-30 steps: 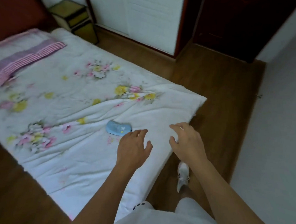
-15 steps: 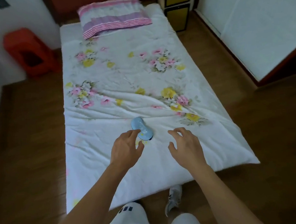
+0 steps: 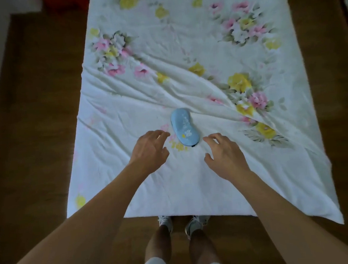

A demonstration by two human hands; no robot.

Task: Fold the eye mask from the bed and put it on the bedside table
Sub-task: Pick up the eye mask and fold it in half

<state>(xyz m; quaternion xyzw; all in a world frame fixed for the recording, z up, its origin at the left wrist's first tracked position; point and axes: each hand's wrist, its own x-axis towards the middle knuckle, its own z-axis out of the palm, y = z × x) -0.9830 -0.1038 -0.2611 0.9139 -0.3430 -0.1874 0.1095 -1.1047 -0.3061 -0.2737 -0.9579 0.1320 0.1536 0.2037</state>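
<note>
The small light-blue fabric eye mask (image 3: pixel 184 128), printed with pale and yellow marks, lies flat and unfolded on the bed (image 3: pixel 132 196), which is covered by a white quilt with pink and yellow flowers. The eye mask sits lengthwise away from the person, with a dark strap edge showing at its near end. It lies between the two hands and slightly beyond them, touching neither.

The left hand (image 3: pixel 150 149) hovers just to the left of the eye mask's near end, palm down, its grip spread with fingers loosely curved and holding nothing. The right hand (image 3: pixel 225 154) hovers just to the right of that same end, likewise palm down with its grip spread and empty; its fingertips (image 3: pixel 207 138) point toward the eye mask.

Creases in the quilt run diagonally beyond the eye mask. Near the person, below both grips, two pale sneakers (image 3: pixel 183 224) stand on the brown wooden floor (image 3: pixel 35 141) at the foot of the bed.
</note>
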